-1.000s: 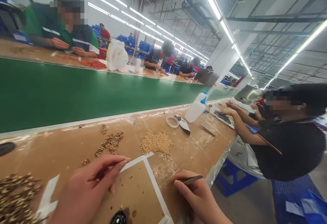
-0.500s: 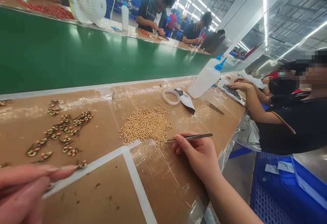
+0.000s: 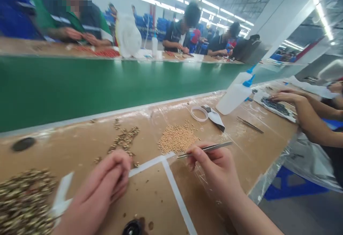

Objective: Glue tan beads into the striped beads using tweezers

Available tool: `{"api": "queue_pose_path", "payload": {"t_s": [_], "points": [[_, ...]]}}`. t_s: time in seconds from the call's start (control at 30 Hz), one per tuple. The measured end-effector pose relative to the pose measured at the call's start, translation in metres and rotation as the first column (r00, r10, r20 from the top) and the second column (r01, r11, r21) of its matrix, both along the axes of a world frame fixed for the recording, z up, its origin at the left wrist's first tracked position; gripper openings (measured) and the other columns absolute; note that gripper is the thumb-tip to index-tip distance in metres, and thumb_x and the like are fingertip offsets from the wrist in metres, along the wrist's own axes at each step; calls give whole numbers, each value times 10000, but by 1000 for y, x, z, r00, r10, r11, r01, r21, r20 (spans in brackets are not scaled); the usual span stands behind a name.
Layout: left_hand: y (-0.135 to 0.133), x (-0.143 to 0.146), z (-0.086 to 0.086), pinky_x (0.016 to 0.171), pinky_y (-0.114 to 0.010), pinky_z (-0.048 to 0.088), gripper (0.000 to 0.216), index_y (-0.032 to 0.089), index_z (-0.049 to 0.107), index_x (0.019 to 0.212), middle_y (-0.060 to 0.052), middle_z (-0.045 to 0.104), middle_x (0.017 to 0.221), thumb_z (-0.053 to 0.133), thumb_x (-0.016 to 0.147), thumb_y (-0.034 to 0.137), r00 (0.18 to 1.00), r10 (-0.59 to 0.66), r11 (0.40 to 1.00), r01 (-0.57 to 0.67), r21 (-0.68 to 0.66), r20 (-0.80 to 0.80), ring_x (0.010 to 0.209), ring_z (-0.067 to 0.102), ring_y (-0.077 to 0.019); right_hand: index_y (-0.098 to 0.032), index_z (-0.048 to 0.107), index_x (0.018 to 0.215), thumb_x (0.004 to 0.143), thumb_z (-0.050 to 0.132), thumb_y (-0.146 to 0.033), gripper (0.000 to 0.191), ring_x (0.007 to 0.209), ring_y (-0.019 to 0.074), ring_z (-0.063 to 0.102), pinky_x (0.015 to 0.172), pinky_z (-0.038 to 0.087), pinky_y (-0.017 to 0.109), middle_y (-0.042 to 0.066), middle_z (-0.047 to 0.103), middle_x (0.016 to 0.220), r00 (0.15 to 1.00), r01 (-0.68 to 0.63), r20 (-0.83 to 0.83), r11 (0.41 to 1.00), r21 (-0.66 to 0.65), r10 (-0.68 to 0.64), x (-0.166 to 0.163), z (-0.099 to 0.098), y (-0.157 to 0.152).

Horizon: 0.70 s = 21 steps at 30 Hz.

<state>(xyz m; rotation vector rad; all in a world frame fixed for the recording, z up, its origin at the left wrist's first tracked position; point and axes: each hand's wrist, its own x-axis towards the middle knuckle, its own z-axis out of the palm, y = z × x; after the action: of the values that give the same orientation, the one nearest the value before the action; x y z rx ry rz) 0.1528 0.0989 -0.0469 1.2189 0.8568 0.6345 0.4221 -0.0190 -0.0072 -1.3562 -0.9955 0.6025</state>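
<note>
One right-hand grip [image 3: 214, 167] around slanted tweezers [image 3: 218, 146]

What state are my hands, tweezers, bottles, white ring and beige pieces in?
Left hand: fingers curled, contents hidden
Right hand: gripping
Held tweezers: in right hand
Other tweezers: lying unheld
Front bottle: standing, blue nozzle fitted
Rear bottle: standing, partly hidden
White ring: lying flat
Beige pieces: loosely heaped

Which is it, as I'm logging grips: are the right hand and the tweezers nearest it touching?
Touching: the head view shows the right hand holding the tweezers, with both ends jutting out.
</note>
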Motion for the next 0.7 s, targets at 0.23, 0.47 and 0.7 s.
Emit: {"api": "queue_pose_path", "payload": {"t_s": [0.23, 0.47, 0.7], "points": [[-1, 12, 26, 470, -194, 127, 220, 201, 573, 761, 102, 232, 602, 692, 792, 384, 988, 19, 998, -10, -59, 156, 536, 144, -83, -171, 686, 717, 971, 714, -646, 540, 485, 125, 567, 488, 472, 236, 18, 626, 555, 932, -251, -181, 917, 309, 316, -94, 9, 90], [3, 18, 21, 457, -186, 131, 430, 185, 546, 730, 65, 376, 678, 740, 826, 556, 971, 15, 993, 13, -117, 240, 533, 210, -63, -172, 705, 727, 1027, 670, -594, 519, 543, 135, 566, 553, 484, 259, 19, 611, 619, 939, -335, 43, 884, 325, 340, -86, -17, 83], [3, 19, 21, 462, -179, 126, 528, 196, 521, 759, 103, 304, 641, 817, 841, 625, 963, -11, 991, 47, -128, 269, 531, 133, -54, -190, 714, 794, 1058, 637, -551, 454, 560, 145, 603, 562, 516, 276, 14, 645, 652, 945, -327, 94, 893, 308, 314, -82, -12, 81]]}}
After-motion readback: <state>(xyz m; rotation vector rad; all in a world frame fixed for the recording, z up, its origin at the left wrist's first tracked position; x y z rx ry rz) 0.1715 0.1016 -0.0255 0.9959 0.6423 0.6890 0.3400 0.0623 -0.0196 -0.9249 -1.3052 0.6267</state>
